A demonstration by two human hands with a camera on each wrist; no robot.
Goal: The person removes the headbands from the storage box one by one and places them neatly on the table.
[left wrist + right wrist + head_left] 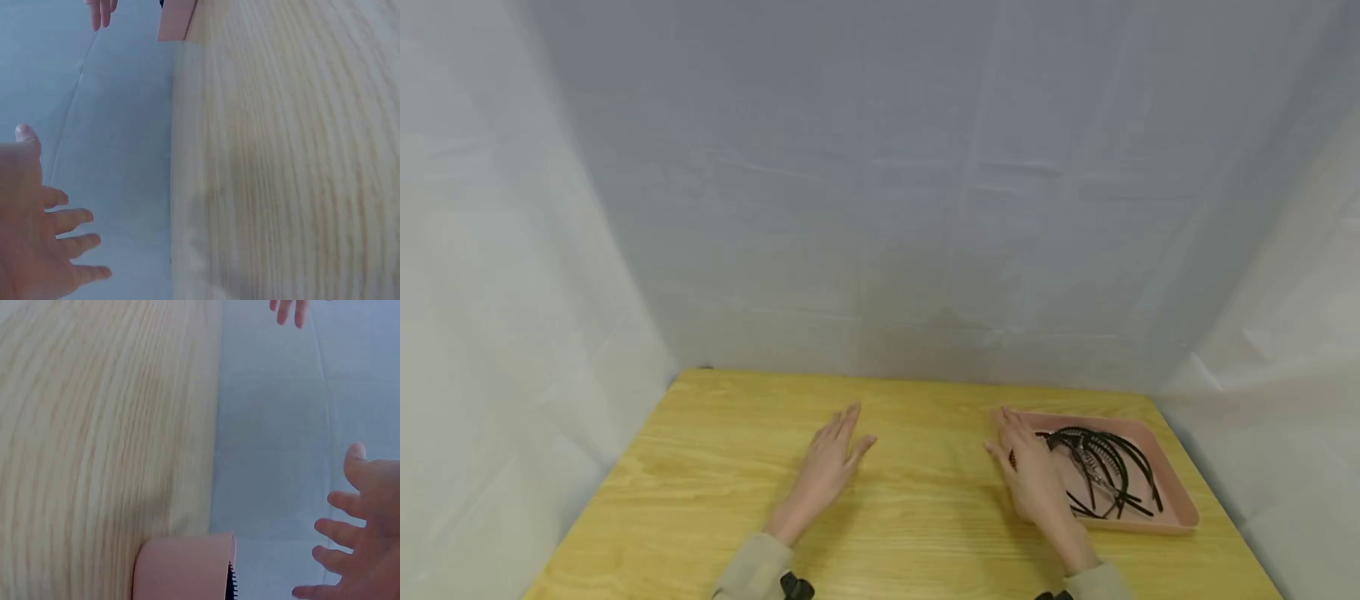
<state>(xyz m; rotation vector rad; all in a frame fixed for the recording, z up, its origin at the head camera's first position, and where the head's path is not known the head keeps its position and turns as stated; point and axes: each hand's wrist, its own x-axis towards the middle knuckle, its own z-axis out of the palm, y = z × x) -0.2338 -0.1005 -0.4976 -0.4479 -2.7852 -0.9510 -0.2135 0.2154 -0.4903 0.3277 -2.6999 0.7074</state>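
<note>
My left hand (826,465) is held over the wooden table, fingers extended, thumb apart and nothing in it. In the left wrist view that hand (37,231) shows its palm with spread fingers. My right hand (1032,477) hovers at the left end of a pink tray (1180,496), overlapping its edge in the head view. Its fingers are straight, and the right wrist view shows the bare palm (378,534) above the tray's rounded corner (181,569). Inside the tray lie several thin black headbands (1078,430), heaped and crossing; some look toothed or zigzag.
The light wooden table (700,475) has its far edge against a hanging pale sheet (865,208). Similar sheets (482,292) close off the left and right sides. The tray stands near the table's right edge.
</note>
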